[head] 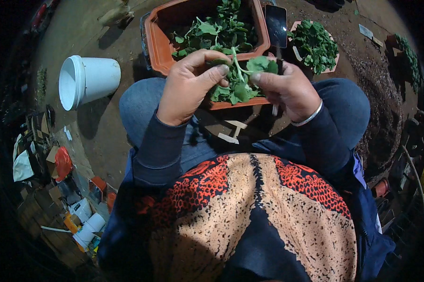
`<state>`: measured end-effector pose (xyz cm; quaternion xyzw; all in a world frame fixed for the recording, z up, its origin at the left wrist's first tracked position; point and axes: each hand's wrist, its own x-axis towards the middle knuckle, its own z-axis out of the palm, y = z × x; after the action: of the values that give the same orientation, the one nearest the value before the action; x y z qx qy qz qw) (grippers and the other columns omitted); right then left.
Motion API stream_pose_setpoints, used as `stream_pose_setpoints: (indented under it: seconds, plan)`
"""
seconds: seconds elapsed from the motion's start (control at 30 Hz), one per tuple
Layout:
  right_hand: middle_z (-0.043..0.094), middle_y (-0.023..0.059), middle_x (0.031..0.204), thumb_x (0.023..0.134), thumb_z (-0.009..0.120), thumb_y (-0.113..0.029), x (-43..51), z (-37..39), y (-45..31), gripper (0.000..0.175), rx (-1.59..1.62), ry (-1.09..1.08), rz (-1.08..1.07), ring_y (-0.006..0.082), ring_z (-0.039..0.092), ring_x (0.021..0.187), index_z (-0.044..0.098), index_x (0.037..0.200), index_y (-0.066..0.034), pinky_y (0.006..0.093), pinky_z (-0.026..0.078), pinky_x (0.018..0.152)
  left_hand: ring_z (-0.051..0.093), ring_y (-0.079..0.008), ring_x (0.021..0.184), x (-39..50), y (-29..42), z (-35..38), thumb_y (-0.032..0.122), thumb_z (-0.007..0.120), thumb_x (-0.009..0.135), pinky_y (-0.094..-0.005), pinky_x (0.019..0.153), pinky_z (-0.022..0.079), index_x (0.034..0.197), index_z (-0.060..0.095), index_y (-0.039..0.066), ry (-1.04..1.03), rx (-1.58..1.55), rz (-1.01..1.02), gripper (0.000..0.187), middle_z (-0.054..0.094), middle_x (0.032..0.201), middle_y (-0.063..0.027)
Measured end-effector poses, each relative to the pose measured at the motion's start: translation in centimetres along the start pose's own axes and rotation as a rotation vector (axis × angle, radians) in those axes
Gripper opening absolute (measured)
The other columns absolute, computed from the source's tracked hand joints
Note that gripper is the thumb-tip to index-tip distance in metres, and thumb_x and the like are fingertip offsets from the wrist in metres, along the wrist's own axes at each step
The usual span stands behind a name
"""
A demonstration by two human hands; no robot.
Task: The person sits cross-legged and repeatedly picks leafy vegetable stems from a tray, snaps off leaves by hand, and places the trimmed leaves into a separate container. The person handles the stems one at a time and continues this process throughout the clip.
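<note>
Between my two hands is a leafy green cutting (236,65) with a pale stem. My left hand (196,83) has its thumb and forefinger brought together at the left of the stem, some leaf at the fingertips. My right hand (291,88) pinches a side shoot with rounded leaves between thumb and fingers; a thin pale object sticks out below its fingers. Under the hands, more cut leafy shoots (238,92) lie in a terracotta-coloured container (240,104). Just beyond stands a large terracotta-coloured plastic planter (161,46) with leafy shoots (201,35) inside.
A white bucket (101,77) lies on its side at left. A smartphone (276,26) rests beside the planter, with a potted leafy plant (314,46) to its right. Pale flat pieces (236,124) lie between my legs. Mixed items and a red bag (63,163) lie at lower left.
</note>
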<state>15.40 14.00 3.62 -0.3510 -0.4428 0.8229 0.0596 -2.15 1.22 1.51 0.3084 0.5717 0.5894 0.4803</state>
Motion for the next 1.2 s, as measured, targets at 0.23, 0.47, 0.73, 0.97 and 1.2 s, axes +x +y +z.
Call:
stream_pose_setpoints:
  seconds: [0.23, 0.47, 0.73, 0.97, 1.2]
  plan:
    - [0.065, 0.0075, 0.099, 0.085, 0.070, -0.014, 0.9, 0.0, 1.5, 0.025, -0.406, 0.310, -0.678, 0.0132, 0.061, 0.092, 0.064, 0.105, 0.0004, 0.0262, 0.049, 0.082, 0.060, -0.0081, 0.074, -0.1, 0.0, 0.6, 0.004, 0.065, 0.089, -0.0222, 0.067, 0.050, 0.105, 0.065, -0.001, 0.121, 0.129, 0.079, 0.016, 0.065, 0.092, -0.0027]
    - [0.064, 0.0062, 0.087, 0.079, 0.073, -0.011, 1.2, 0.4, 2.7, 0.021, -0.728, 0.153, -0.568, 0.0101, 0.058, 0.075, 0.066, 0.095, 0.0019, 0.0264, 0.049, 0.069, 0.063, -0.0151, 0.080, -0.1, -0.3, 1.2, 0.000, 0.067, 0.080, -0.0266, 0.070, 0.051, 0.095, 0.066, 0.000, 0.110, 0.390, 0.253, 0.015, 0.064, 0.087, -0.0072]
    - [0.064, 0.0024, 0.079, 0.085, 0.067, -0.011, 0.5, -0.7, 1.0, 0.017, -0.744, -0.037, -0.208, 0.0091, 0.057, 0.072, 0.066, 0.096, 0.0024, 0.0261, 0.048, 0.065, 0.063, -0.0254, 0.082, -0.4, 0.9, -1.3, 0.004, 0.067, 0.076, -0.0314, 0.074, 0.050, 0.095, 0.066, 0.004, 0.004, 0.787, 0.300, 0.019, 0.063, 0.087, -0.0110]
    - [0.061, -0.0049, 0.077, 0.089, 0.067, -0.017, 0.6, -0.7, 1.2, 0.019, -0.328, -0.110, -0.145, 0.0022, 0.050, 0.061, 0.068, 0.101, -0.0032, 0.0176, 0.039, 0.052, 0.061, -0.0155, 0.094, 0.0, 0.2, -0.5, 0.013, 0.068, 0.088, -0.0294, 0.084, 0.049, 0.109, 0.069, 0.002, -0.105, 0.321, 0.112, 0.024, 0.065, 0.102, -0.0079]
    - [0.060, -0.0068, 0.075, 0.090, 0.066, -0.021, -0.1, -0.3, 0.0, 0.020, -0.148, -0.133, -0.040, 0.0011, 0.045, 0.055, 0.068, 0.102, -0.0053, 0.0164, 0.032, 0.046, 0.061, -0.0126, 0.094, 0.3, 0.0, -0.3, 0.022, 0.068, 0.091, -0.0246, 0.086, 0.048, 0.112, 0.068, 0.000, 0.006, -0.019, 0.092, 0.031, 0.065, 0.104, -0.0052]
